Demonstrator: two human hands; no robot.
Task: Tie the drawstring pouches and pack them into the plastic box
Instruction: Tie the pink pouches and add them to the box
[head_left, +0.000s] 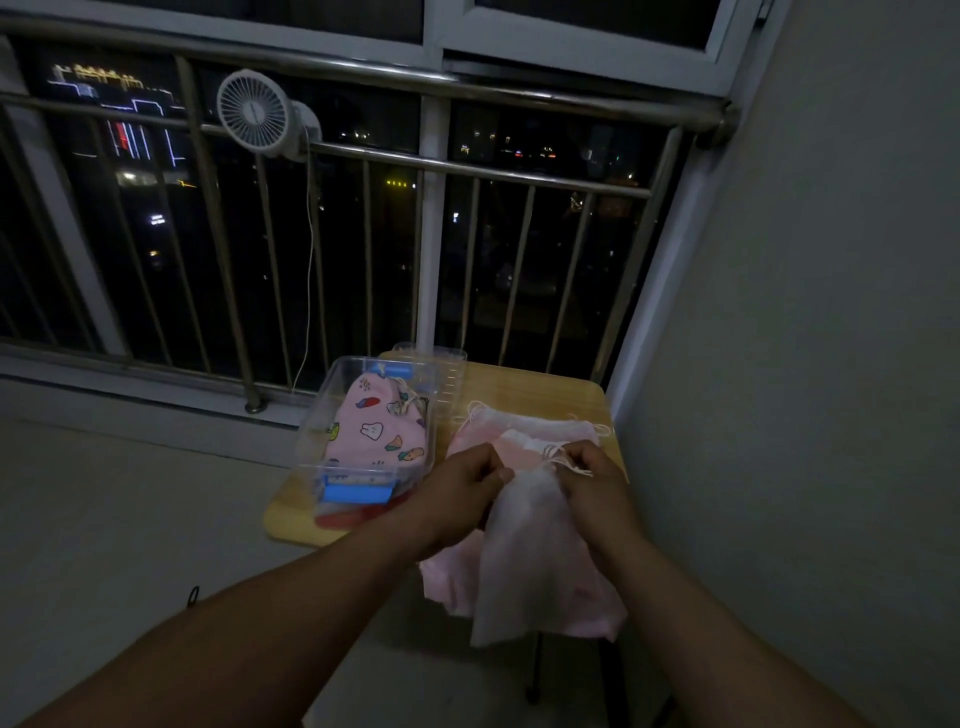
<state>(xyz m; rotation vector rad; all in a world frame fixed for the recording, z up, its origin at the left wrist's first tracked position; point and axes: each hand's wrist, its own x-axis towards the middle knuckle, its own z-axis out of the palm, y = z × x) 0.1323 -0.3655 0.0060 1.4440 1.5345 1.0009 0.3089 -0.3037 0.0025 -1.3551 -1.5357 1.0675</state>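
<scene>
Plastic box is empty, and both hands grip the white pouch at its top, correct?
Not empty: the head view shows a pink printed pouch inside the plastic box. The left hand and right hand do grip the white pouch at its top.

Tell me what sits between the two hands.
Head view: the gathered mouth of the white pouch fills the gap. The left hand and right hand each grip a side of it.

A white fan (253, 110) clipped to a steel railing (519, 174), its cord (310, 270) hanging, before a dark window (545, 249) showing city lights, beside a small wooden tabletop (545, 389) and grey wall (831, 312).
</scene>
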